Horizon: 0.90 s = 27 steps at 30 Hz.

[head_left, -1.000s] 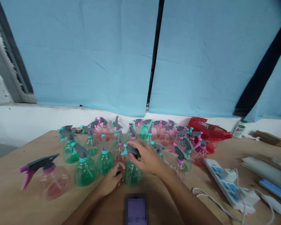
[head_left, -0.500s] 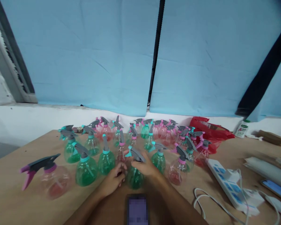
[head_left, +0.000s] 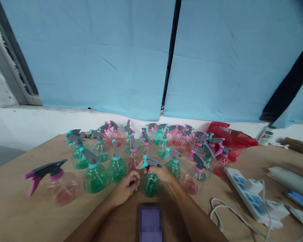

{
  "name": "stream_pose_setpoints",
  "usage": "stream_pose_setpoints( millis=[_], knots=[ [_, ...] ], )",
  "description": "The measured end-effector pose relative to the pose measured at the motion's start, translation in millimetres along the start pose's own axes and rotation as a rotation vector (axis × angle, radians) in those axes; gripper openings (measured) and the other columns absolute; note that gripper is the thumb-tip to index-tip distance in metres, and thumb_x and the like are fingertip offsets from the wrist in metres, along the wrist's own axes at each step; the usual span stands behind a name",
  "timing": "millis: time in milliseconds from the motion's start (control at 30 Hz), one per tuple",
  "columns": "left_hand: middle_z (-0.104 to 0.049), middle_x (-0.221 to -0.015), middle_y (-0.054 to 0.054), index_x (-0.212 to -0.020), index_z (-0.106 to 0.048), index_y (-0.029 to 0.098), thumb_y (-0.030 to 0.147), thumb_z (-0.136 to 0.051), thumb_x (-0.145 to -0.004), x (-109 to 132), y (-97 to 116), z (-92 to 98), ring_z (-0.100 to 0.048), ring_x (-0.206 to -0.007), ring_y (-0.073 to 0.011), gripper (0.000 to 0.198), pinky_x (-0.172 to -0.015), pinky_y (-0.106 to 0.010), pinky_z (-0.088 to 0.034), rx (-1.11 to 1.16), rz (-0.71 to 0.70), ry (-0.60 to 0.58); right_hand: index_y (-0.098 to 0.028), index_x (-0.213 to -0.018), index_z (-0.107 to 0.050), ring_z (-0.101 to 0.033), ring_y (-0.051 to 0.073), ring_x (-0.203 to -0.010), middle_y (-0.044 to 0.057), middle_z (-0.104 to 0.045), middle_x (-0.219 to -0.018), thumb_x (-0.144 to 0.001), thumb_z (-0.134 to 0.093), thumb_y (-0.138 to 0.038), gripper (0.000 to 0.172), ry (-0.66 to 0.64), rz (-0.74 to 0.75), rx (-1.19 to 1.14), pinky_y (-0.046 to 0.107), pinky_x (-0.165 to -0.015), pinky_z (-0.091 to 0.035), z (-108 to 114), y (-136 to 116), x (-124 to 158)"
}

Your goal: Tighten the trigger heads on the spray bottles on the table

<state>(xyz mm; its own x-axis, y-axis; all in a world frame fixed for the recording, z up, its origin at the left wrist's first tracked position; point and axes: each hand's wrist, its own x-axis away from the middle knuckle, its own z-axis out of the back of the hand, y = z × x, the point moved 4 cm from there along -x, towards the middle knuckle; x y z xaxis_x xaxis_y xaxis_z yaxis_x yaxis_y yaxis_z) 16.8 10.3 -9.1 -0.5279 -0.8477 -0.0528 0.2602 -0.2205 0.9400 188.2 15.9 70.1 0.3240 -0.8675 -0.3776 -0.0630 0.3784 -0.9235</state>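
Observation:
A green spray bottle [head_left: 151, 187] with a grey and teal trigger head stands upright in front of me. My right hand [head_left: 159, 172] is closed around its neck, just under the head, with a finger reaching out by the teal nozzle. Just left of that bottle, my left hand [head_left: 128, 187] is curled with its fingers bent inward; whether anything is in them I cannot make out. Close by on the left stand another green spray bottle [head_left: 95, 179] and one with a teal collar [head_left: 116, 170]. To the right is a clear pink spray bottle [head_left: 192, 181].
Several more pink and green spray bottles crowd the back of the wooden table [head_left: 20, 198]. A white power strip [head_left: 252, 198] with cables lies at right, near a red plastic bag [head_left: 229, 139] and a white bottle [head_left: 267, 136]. A phone [head_left: 150, 223] lies at the front.
The held bottle's spray head has turned, its grey lever now lying more sideways to the right. My right hand stays on its neck; my left hand remains curled beside it. The view has shifted slightly.

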Motion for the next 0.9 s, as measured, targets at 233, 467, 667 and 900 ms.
stream_pose_setpoints(
  millis=[233, 467, 667, 900],
  knots=[
    [-0.050, -0.069, 0.006, -0.097, -0.048, 0.022, 0.042, -0.050, -0.095, 2.0, 2.4, -2.3, -0.044, -0.059, -0.0112, 0.020, -0.054, -0.021, -0.034, -0.035, 0.009, -0.005, -0.022, -0.078, -0.073, -0.062, 0.019, -0.072, 0.002, -0.068, -0.071, -0.064, -0.050, -0.026, 0.027, 0.003, -0.043, 0.069, 0.032, -0.074, -0.051, -1.1, 4.0, -2.1],
    [-0.050, -0.068, 0.005, -0.094, -0.051, 0.021, 0.037, -0.049, -0.095, 2.4, 3.0, -3.1, -0.044, -0.059, -0.0116, 0.016, -0.056, -0.022, -0.035, -0.069, -0.002, -0.016, -0.021, -0.083, -0.074, -0.063, 0.018, -0.068, 0.001, -0.069, -0.070, -0.067, -0.054, -0.023, 0.026, 0.020, 0.025, -0.014, 0.030, -0.068, -0.051, -1.1, 3.0, -1.1],
    [-0.049, -0.068, 0.005, -0.094, -0.052, 0.021, 0.041, -0.051, -0.095, 3.4, 5.3, -3.0, -0.046, -0.062, -0.0125, 0.020, -0.056, -0.021, -0.036, -0.067, 0.005, -0.009, -0.022, -0.083, -0.075, -0.061, 0.017, -0.067, 0.000, -0.069, -0.070, -0.064, -0.055, -0.021, 0.027, 0.021, 0.054, 0.001, 0.029, -0.068, -0.050, -0.8, 0.6, -1.0],
    [-0.049, -0.070, 0.005, -0.088, -0.050, 0.022, 0.055, -0.049, -0.095, 2.5, 3.9, -2.9, -0.045, -0.061, -0.0117, 0.034, -0.054, -0.020, -0.036, -0.023, 0.012, -0.003, -0.022, -0.082, -0.075, -0.062, 0.019, -0.068, 0.001, -0.067, -0.068, -0.067, -0.056, -0.024, 0.024, 0.098, 0.030, 0.035, 0.030, -0.068, -0.051, 0.7, 4.4, -1.6]
  ],
)
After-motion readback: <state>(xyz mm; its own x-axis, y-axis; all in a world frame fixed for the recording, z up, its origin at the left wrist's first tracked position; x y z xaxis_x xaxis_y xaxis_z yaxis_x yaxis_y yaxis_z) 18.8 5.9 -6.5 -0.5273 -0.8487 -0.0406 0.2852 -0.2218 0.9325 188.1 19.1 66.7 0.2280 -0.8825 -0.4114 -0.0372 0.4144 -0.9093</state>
